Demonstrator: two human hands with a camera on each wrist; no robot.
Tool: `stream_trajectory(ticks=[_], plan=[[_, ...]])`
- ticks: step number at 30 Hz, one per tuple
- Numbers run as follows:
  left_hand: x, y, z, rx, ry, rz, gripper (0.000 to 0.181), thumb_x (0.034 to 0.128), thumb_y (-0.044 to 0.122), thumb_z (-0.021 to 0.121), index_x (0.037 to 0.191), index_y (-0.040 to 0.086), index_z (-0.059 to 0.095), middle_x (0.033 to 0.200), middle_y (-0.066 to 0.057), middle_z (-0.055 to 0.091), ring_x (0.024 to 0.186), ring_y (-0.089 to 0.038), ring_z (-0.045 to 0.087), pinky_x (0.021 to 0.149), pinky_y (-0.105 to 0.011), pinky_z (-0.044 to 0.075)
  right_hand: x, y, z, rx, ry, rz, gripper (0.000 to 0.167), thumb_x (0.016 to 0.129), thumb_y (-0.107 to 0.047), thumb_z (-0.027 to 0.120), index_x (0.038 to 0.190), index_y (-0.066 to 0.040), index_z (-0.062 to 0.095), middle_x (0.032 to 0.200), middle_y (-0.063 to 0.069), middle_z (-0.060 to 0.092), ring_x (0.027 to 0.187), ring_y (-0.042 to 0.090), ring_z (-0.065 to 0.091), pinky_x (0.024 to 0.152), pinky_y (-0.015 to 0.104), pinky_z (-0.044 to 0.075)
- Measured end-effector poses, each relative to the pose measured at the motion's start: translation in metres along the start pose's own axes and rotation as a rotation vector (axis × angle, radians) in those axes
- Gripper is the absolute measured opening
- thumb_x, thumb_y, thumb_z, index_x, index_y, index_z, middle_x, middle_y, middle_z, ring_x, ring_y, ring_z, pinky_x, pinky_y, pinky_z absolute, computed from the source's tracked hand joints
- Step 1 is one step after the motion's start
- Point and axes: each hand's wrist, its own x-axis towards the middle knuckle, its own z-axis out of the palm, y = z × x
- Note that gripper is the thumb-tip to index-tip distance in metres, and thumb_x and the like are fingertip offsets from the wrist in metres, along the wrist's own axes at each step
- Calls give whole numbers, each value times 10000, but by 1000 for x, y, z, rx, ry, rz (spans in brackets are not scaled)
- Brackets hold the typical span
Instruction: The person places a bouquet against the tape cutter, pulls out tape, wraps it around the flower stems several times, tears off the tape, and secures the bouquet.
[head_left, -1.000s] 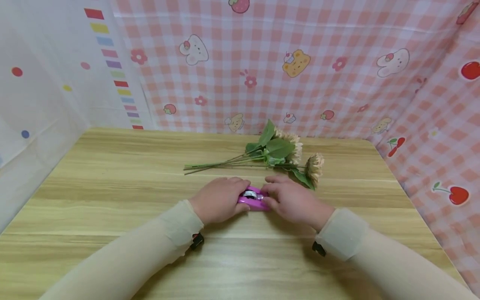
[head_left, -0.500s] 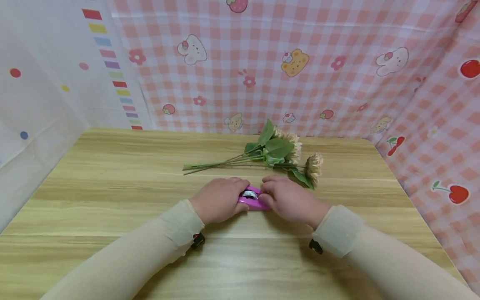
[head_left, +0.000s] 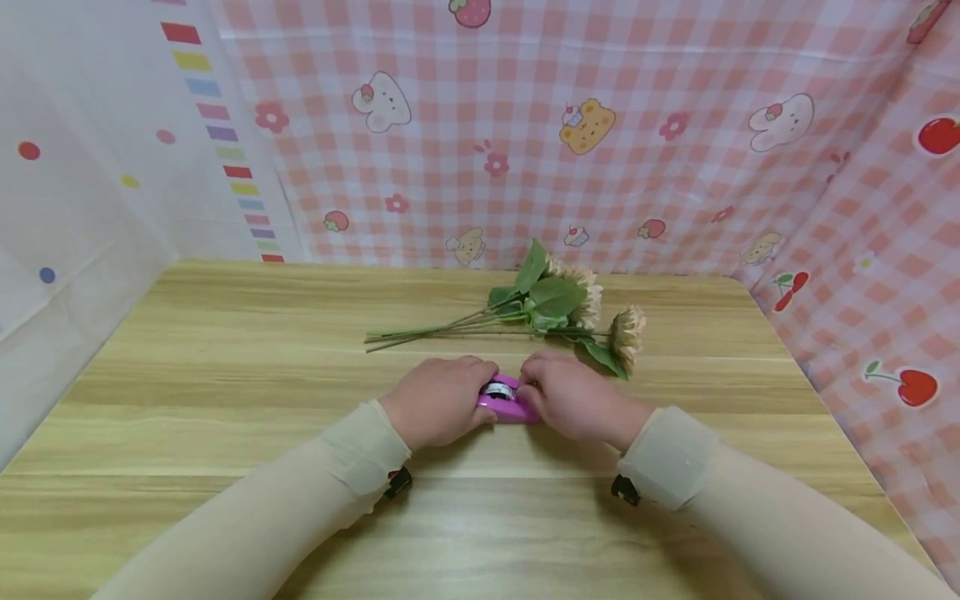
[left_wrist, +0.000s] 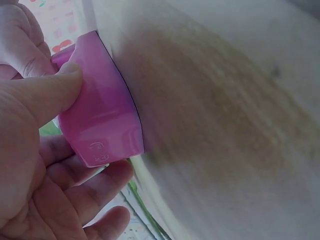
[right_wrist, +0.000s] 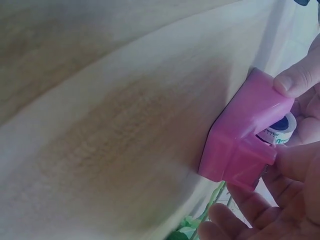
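A pink tape dispenser (head_left: pixel 510 411) sits on the table in front of me, with a roll of tape (head_left: pixel 498 389) in its middle. My left hand (head_left: pixel 435 402) grips its left end, the thumb (left_wrist: pixel 62 85) on the near side and fingers along the far side. At the other end is my right hand (head_left: pixel 581 400), thumb and forefinger pinched together just beside the roll. In the right wrist view, the right thumb lies close to the roll (right_wrist: pixel 279 132), with the other fingers curved loosely around the dispenser's end. The right hand covers the loose end of the tape.
Several artificial flowers (head_left: pixel 551 300) with cream heads and green leaves lie behind the hands, stems pointing left. Pink checked cloth (head_left: pixel 435 167) hangs behind the wooden table (head_left: pixel 225 358); more printed cloth (head_left: pixel 892 317) hangs along the right side.
My right hand has shifted slightly left over the dispenser's end, and its fingers have drawn in to meet the thumb. The left hand and the dispenser stay almost still.
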Motion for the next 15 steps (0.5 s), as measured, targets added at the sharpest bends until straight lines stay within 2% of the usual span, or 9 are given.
stream_trajectory(ticks=[10, 15], plan=[[0, 2, -2, -1, -16, -12, 453, 997, 507, 682, 1241, 127, 639, 1209, -40, 726, 1056, -210, 693, 932, -430, 585, 2, 2, -3, -1, -25, -15, 205, 1048, -243, 640, 858, -169, 662, 889, -29, 610, 823, 139, 550, 762, 327, 515], [0, 2, -3, 3, -23, -20, 463, 1000, 513, 675, 1245, 123, 638, 1211, -43, 728, 1058, -211, 695, 935, -428, 587, 4, 2, -6, -22, -29, -35, 226, 1048, -247, 639, 835, -180, 670, 883, -33, 615, 827, 135, 551, 796, 346, 524]])
